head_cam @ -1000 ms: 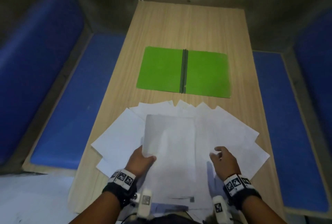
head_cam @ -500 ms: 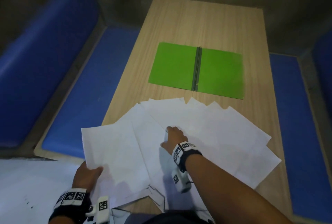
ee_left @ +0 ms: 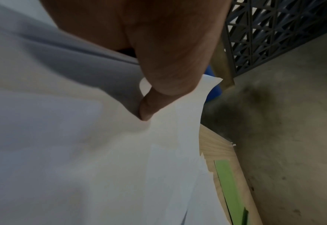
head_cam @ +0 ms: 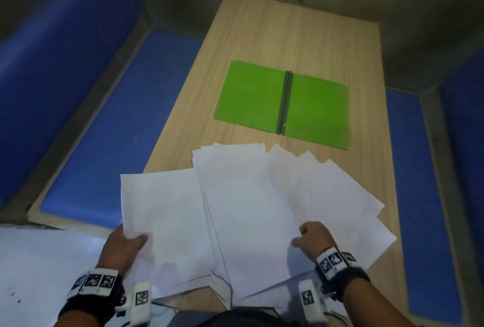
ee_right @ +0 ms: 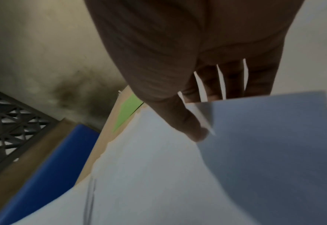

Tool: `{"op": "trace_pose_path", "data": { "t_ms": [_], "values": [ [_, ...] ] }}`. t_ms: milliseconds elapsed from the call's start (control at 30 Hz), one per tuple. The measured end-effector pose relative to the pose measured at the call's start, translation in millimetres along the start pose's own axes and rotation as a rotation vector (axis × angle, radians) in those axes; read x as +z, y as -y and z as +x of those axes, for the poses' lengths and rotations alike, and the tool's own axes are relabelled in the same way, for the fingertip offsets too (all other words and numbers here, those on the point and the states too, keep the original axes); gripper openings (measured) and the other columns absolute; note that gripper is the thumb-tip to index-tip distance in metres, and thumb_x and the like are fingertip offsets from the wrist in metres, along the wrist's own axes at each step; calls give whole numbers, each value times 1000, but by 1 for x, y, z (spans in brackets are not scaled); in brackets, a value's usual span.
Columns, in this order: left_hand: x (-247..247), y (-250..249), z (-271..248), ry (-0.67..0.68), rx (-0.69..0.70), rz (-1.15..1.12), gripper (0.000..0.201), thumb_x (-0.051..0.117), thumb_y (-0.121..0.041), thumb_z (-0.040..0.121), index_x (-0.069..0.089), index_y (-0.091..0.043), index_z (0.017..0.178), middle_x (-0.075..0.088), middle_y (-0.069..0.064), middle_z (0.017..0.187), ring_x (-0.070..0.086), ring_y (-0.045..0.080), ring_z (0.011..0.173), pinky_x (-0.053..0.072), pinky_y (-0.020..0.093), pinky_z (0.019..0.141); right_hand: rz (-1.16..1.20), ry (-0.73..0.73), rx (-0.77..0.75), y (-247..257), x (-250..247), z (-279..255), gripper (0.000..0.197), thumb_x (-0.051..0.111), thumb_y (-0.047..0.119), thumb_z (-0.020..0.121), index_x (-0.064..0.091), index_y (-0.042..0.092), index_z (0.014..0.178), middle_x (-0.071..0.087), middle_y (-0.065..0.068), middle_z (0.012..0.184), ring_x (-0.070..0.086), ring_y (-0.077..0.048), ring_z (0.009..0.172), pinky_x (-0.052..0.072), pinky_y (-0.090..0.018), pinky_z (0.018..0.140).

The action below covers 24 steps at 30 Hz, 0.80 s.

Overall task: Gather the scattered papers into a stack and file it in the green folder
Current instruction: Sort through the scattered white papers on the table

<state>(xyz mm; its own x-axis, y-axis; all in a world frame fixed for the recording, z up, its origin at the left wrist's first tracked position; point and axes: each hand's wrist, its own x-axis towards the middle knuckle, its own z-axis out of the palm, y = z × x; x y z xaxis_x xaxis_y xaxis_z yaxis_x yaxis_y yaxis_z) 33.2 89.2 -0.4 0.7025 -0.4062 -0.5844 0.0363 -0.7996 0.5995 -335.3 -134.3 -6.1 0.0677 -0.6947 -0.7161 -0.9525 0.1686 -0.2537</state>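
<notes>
1. The green folder (head_cam: 282, 102) is laid open and flat on the wooden table (head_cam: 288, 36), toward the far end, with its dark spine running down the middle. Nothing is lying on it.
2. The scattered papers (head_cam: 275, 195) are fanned out across the near end of the table, overlapping one another. Their far corners lie near the folder's near edge but are not touching it.
3. A sheaf of sheets (head_cam: 162, 211) is gripped at its near left corner by the left hand (head_cam: 119, 249). In the left wrist view the thumb (ee_left: 159, 99) is seen pressed onto the top of the paper, the sheet being pinched against fingers hidden beneath.
4. The right hand (head_cam: 313, 239) is placed on the right part of the fan. In the right wrist view the edge of a lifted, curling sheet (ee_right: 274, 137) is nipped between the thumb and the fingers (ee_right: 234, 82).
5. Blue cushioned benches (head_cam: 110, 122) are seen along both long sides of the table.
</notes>
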Motion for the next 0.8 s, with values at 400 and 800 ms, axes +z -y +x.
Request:
{"op": "trace_pose_path", "data": {
  "t_ms": [400, 800],
  "values": [
    [53, -38, 0, 150, 90, 121, 42, 66, -9, 85, 60, -9, 126, 70, 19, 109, 65, 36, 91, 52, 40, 80, 305, -71, 142, -11, 30, -11, 47, 76, 34, 77, 51, 9, 108, 55, -7, 102, 56, -23, 88, 41, -24, 71],
    [25, -22, 5, 32, 36, 18, 31, 68, -8, 80, 61, -12, 110, 69, 15, 101, 65, 35, 88, 53, 46, 84, 475, 2, -123, 30, 0, 5, 32, 74, 10, 77, 64, 6, 107, 69, -11, 107, 65, -26, 93, 51, -29, 76]
  ]
}}
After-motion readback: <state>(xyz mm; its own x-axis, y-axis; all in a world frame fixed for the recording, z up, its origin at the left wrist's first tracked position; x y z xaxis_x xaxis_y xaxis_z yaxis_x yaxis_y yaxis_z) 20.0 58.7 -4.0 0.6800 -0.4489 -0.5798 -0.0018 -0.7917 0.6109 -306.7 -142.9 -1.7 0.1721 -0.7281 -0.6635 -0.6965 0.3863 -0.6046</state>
